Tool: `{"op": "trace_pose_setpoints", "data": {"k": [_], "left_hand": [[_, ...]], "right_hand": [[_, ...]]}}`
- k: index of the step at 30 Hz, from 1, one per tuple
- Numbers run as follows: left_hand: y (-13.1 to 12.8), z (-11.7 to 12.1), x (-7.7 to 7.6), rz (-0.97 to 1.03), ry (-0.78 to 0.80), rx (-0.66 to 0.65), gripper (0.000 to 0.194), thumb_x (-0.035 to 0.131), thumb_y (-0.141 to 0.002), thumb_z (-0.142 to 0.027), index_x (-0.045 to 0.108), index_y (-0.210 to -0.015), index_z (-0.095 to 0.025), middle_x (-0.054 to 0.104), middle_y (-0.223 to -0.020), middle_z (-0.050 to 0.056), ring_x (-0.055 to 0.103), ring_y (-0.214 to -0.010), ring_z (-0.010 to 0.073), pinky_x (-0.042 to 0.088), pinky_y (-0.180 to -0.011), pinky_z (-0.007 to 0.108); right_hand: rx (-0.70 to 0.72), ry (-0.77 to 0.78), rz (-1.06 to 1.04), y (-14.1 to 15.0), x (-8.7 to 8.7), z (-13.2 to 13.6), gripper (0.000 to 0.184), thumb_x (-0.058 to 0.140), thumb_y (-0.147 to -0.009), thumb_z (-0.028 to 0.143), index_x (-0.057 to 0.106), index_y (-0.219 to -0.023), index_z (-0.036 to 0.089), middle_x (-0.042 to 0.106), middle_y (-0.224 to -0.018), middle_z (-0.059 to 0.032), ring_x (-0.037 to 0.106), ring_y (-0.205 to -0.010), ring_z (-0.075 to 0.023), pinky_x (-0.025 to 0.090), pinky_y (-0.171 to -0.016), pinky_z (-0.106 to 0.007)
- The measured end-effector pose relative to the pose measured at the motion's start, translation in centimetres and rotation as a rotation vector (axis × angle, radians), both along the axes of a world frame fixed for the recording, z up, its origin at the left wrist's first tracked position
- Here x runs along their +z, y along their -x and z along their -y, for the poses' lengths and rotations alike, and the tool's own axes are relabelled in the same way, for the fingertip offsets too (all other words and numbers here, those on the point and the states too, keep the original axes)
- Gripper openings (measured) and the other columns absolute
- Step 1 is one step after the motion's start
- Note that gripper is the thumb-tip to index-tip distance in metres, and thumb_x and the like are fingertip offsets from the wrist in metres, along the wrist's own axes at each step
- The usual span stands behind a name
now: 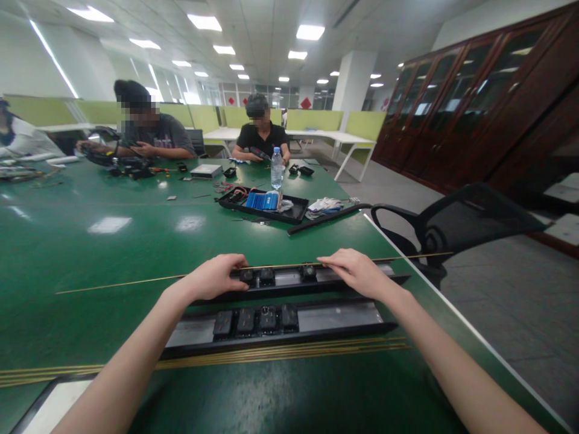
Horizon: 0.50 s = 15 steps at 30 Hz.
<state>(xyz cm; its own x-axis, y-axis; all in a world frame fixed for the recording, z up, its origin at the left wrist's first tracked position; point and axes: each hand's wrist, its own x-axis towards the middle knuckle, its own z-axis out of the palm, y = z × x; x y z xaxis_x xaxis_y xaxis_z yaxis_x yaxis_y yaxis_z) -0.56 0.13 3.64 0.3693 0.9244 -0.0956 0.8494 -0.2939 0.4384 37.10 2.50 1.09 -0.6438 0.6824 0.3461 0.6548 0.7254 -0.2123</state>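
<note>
A long, thin brass rod (280, 265) runs across the far black-rimmed metal channel (289, 276), past both of its ends. My left hand (217, 277) is at this channel, fingers at the far side and thumb at the near side around a black socket block (246, 276). Other socket blocks, such as one at the right (309, 273), sit in the same channel. Fingers pressed together, my right hand (355, 272) has its tips at the rod. Nearer me lies a second channel (335, 316) with several black socket blocks (245, 321) side by side.
Several brass rods (316, 348) lie along the near channel's front. Farther back are a black tray (296, 208), gloves (323, 207), a black strip (325, 220) and a water bottle (276, 169). Co-workers sit across the green table (136, 253). An office chair (470, 217) stands right.
</note>
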Motion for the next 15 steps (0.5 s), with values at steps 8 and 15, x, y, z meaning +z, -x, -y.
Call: {"op": "trace_pose_setpoints", "data": {"k": [8,15], "left_hand": [[0.1,0.0,-0.1,-0.014,-0.002,-0.016,0.039,0.068,-0.071,-0.047,0.065,-0.101,-0.022,0.070,-0.107,0.006,0.064,-0.097,0.0261,0.048,-0.083,0.032],[0.1,0.0,-0.1,-0.018,-0.010,-0.019,0.038,0.068,-0.071,-0.048,0.065,-0.100,-0.023,0.070,-0.107,0.005,0.064,-0.097,0.0262,0.048,-0.083,0.032]], "right_hand": [[-0.017,-0.071,-0.039,2.8,-1.3,0.5,0.033,0.046,-0.095,0.014,0.069,-0.118,0.024,0.075,-0.102,-0.0066,0.064,-0.092,-0.0233,0.047,-0.084,-0.040],[-0.005,-0.075,-0.058,2.4,-1.7,0.3,0.032,0.048,-0.096,0.015,0.068,-0.118,0.024,0.075,-0.101,-0.0053,0.064,-0.090,-0.0222,0.047,-0.082,-0.039]]}}
